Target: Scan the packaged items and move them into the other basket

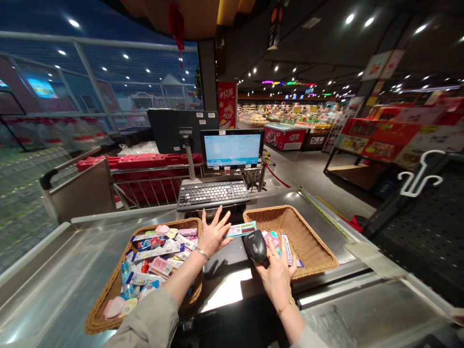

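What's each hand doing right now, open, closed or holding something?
Left hand: appears to pinch a slim blue-and-white package, the rest of it spread wide.
Right hand: closed, holding a black handheld scanner.

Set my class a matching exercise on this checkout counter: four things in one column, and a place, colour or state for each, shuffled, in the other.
Things
1. Scanner
2. Keyboard
3. Basket on the left
4. Hook

Places, colours, states
A. White, at the far right of the picture
B. Heaped with small packages
C. Held in the right hand
D. Just below the lit screen

Right pairs: 1-C, 2-D, 3-B, 4-A
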### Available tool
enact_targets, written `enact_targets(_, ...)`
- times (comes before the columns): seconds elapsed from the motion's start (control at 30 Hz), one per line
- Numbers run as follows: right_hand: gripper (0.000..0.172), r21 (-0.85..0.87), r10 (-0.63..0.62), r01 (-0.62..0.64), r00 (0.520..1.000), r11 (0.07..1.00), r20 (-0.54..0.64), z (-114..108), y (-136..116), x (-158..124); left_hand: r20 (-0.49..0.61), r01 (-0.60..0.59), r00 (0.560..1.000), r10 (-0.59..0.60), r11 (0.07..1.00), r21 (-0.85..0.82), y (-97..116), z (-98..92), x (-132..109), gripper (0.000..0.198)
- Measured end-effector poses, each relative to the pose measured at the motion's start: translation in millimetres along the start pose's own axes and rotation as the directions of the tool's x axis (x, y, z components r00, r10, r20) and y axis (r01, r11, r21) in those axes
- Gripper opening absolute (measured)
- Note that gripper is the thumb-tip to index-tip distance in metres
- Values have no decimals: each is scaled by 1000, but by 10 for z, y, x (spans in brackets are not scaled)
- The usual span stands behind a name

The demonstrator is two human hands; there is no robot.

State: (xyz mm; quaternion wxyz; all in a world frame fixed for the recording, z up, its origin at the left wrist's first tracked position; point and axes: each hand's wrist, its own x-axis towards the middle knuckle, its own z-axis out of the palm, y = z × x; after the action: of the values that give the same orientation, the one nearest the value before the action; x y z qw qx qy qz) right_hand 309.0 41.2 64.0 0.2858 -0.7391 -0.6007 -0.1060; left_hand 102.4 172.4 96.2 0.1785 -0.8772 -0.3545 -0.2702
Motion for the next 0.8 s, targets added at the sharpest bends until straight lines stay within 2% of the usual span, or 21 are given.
enact_targets(0.2, 47, -19, 63, -62, 998, 998, 29, -71, 77, 15, -5, -34, 999, 34, 999, -24, 86, 62, 142, 36)
enact_targets(0.4, 44, -41, 98, -96, 995, 995, 36, -100, 172, 49, -26, -75, 997, 74, 996, -49, 139, 173, 279, 37)
enact_targets(0.63, 54, -70, 173, -170, 984, 983, 35, -70, 331, 58, -28, -142, 990, 141, 989, -41, 206, 323, 426, 36)
enact_targets(0.8, 50, -72, 194, -193, 981, 979, 11, -81, 429, 66, -35, -189, 982, 187, 981, -51, 267, 411, 526, 34)
